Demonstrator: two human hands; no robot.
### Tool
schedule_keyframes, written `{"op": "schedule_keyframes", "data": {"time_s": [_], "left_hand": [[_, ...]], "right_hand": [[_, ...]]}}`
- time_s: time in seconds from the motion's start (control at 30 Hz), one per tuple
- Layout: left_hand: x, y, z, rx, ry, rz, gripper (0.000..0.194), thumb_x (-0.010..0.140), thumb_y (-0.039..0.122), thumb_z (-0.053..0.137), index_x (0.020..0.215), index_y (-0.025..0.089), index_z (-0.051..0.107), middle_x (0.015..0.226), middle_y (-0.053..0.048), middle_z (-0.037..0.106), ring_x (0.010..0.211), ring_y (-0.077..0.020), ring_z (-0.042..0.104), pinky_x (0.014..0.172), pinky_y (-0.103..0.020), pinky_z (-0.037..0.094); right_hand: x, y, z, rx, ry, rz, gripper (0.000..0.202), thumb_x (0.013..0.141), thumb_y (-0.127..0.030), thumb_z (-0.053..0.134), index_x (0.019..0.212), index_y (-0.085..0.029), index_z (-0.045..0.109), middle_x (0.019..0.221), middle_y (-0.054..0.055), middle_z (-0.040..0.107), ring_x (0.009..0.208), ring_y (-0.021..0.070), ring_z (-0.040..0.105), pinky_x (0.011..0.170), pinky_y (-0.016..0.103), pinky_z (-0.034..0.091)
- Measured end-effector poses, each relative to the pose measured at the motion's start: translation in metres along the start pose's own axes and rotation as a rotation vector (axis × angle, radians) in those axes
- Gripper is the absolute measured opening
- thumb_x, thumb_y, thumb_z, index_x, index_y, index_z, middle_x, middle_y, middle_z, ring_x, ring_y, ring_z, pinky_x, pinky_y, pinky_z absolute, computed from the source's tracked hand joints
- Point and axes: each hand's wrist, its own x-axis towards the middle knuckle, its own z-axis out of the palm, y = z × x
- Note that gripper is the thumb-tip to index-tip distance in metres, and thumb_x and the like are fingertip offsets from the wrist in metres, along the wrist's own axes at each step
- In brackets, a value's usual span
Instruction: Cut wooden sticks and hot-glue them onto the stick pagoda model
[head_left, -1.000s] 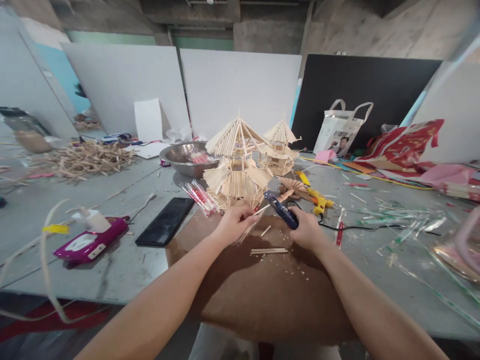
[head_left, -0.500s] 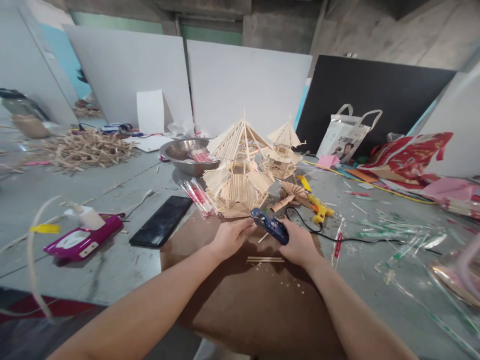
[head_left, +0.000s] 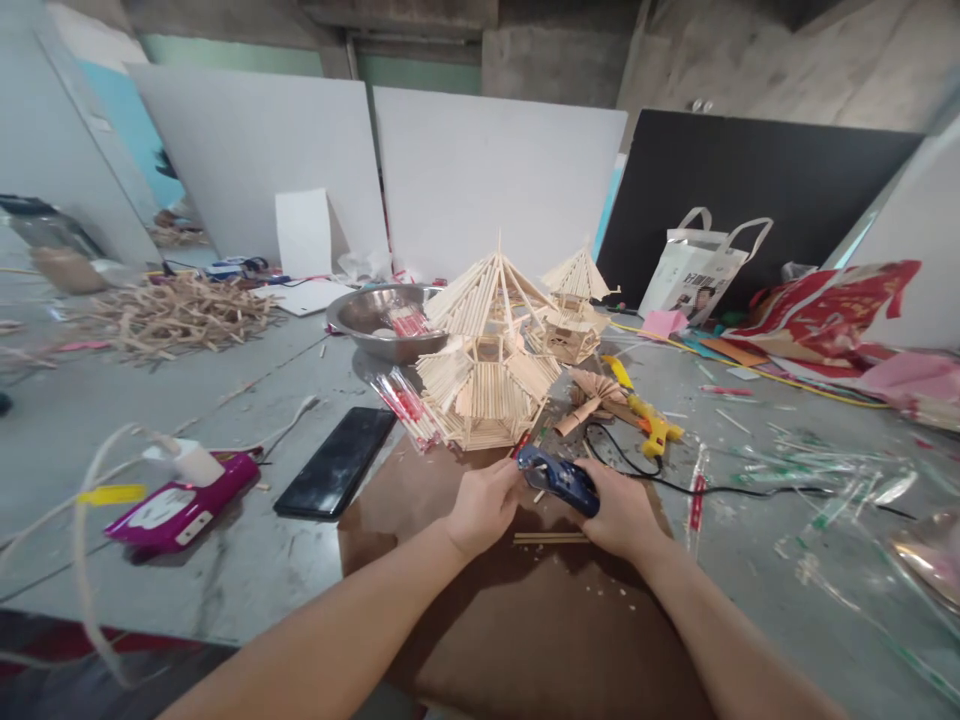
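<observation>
My right hand (head_left: 619, 508) is wrapped round a dark blue hand tool (head_left: 559, 480). The tool's head points left, close to the fingertips of my left hand (head_left: 484, 505). Those fingers are pinched together; what they hold is too small to make out. Two thin wooden sticks (head_left: 551, 539) lie on the brown board (head_left: 480, 620) just below the tool, with small chips scattered nearer me. Behind my hands stands a stick-built pavilion (head_left: 491, 390) with a pointed roof, and a smaller one (head_left: 574, 310) is behind it to the right.
A black phone (head_left: 335, 462) and a purple power strip (head_left: 184, 500) lie left. Behind are a metal bowl (head_left: 375, 340) and a stick pile (head_left: 187, 315). A yellow glue gun (head_left: 654, 425) with a black cord and wrappers (head_left: 832, 480) are on the right.
The whole view has shifted, so the scene appears slightly lower and farther right. My hands keep nearly the same pose, with the tool still in my right hand.
</observation>
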Motion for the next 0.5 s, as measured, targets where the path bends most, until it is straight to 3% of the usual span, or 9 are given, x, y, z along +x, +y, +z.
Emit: {"op": "schedule_keyframes", "data": {"time_s": [0.5], "left_hand": [[0.0,0.013,-0.002,0.012,-0.033,0.018,0.019,0.074,0.014,0.035,0.067,0.017,0.052,0.061,-0.003,0.056,0.055,-0.0116,0.05,0.052,-0.021,0.034]], "right_hand": [[-0.008,0.005,0.001,0.019,0.023,-0.007,0.038,0.057,-0.022,0.052,0.095,-0.02,0.049,0.087,0.006,0.062,0.079,0.0212,0.057,0.069,0.032,0.041]]}}
